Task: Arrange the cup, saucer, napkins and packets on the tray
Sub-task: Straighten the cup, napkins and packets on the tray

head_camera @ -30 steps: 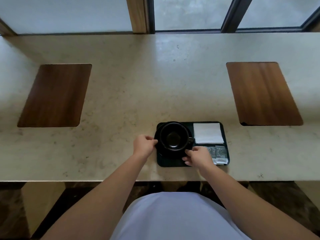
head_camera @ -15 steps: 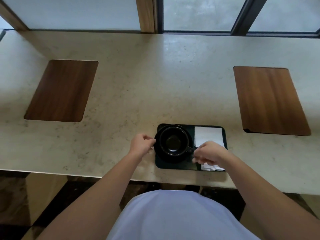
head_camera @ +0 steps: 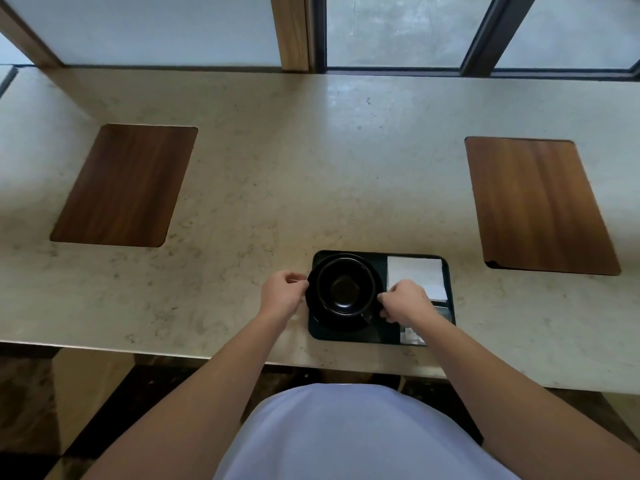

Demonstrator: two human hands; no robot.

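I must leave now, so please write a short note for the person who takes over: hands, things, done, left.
Left hand pinches the saucer at its left rim.
Right hand pinches its right side, near the cup handle.
Cup sits on the saucer, on the left of the tray.
Napkins lie at the back right; packets at the front right, partly hidden.
Left: final straightening, perhaps.

A plain pale lavender-white top [head_camera: 349, 434] is worn over the torso. Both forearms are left bare, with no sleeve seen on them. No ring or watch is seen on the left hand [head_camera: 282, 294] or right hand [head_camera: 405, 301].
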